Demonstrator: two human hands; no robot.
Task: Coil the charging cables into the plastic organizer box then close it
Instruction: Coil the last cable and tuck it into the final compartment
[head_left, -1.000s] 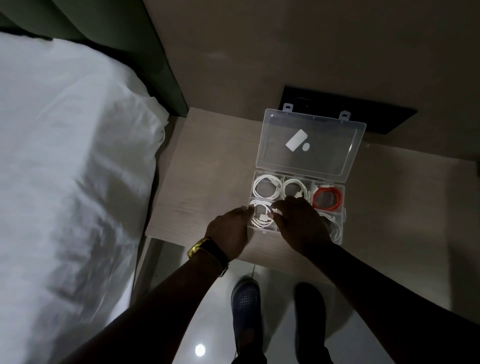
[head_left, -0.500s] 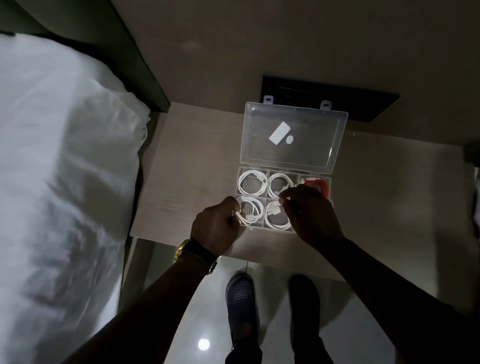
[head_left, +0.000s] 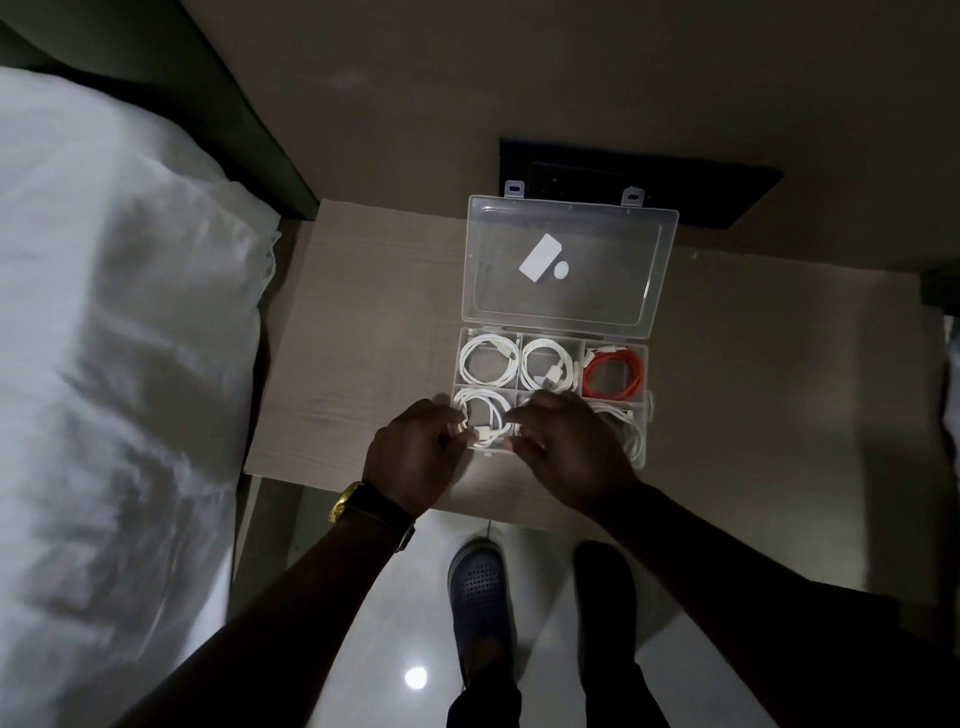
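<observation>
Since half a second back: right hand (head_left: 569, 447) shifted off the back-row coil toward the near-left compartment; left hand (head_left: 415, 454) little changed at the near-left corner of the organizer box (head_left: 645, 410). Box sits on a pale wood-grain bedside table (head_left: 363, 312), beside white bedding (head_left: 119, 338), lid (head_left: 571, 265) swung fully back and resting open. Back row filled: white cable coil (head_left: 488, 364) on the left, second white coil (head_left: 550, 370) in the middle, orange cable coil (head_left: 614, 375) at the right. Near-left compartment holds the white cable in hand (head_left: 483, 418), its connector end lying across the loop. Near-middle compartment hidden under the right hand; near-right shows more white cable (head_left: 626, 434), partly covered. Left fingertips (head_left: 453, 427) pinched on the plug end of the near-left cable; right fingers curled just above the same coil, contact not resolvable in the dim light, so grasp undetermined. Judged step: tucking the last loose end before closing. Risks: springy cable could uncoil on release and ride up over the divider, then get pinched under the lid or stop the latches (head_left: 514, 188) from catching. Box near the table's front edge; downward press on the near rim could tip or slide it off. Low light makes a stray loop easy to miss. Wristwatch (head_left: 347, 501) clear of the work.
</observation>
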